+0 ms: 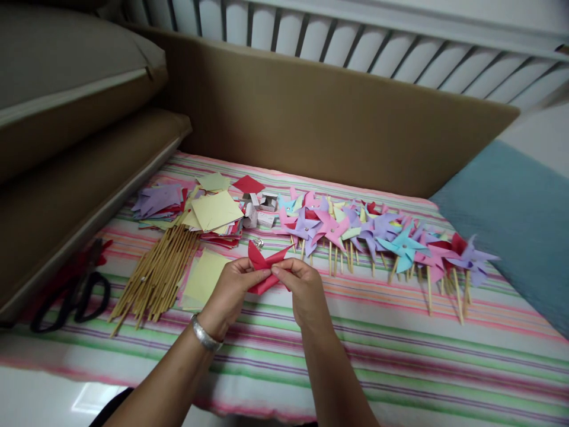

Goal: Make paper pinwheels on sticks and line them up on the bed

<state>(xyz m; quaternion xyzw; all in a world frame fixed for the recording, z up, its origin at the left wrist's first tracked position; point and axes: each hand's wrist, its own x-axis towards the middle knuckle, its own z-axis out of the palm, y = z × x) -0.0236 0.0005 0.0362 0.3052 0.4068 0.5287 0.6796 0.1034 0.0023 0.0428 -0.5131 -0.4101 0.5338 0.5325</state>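
**Folded red paper [261,264] between left hand [233,281] and right hand [303,283], over striped cloth [400,341]**

In hand: red paper, two pointed flaps raised at the far side, positioned above the middle of the cloth. Left hand pinched narrow, thumb and fingers on the left part of the fold; silver bracelet [205,335] at the wrist. Right hand likewise pinched narrow, on the right part; thumb tips close together at the center.

Just left of the left hand: pale yellow sheets [205,280], lying flat, partly covered by the hand.

Farther left: thin wooden sticks [157,273], one loose fanned bundle; black-handled scissors [83,296], beside red scraps [105,252].

Beyond the sticks: mixed paper stack [216,212], pale yellow on top; purple squares [157,200], heaped over red and other colors; single red square [249,184], near small white boxes [265,220]. Small shiny pieces [258,242], just beyond the red paper, too small to identify.

To the right: pinwheels [333,230], long overlapping row, in pink, purple, blue, yellow and red, mounted on sticks.

Surroundings: upright brown panel [333,118] along the far edge; white slats [262,29] behind; stacked brown slabs [102,157] at left; blue surface [502,237] at far right.
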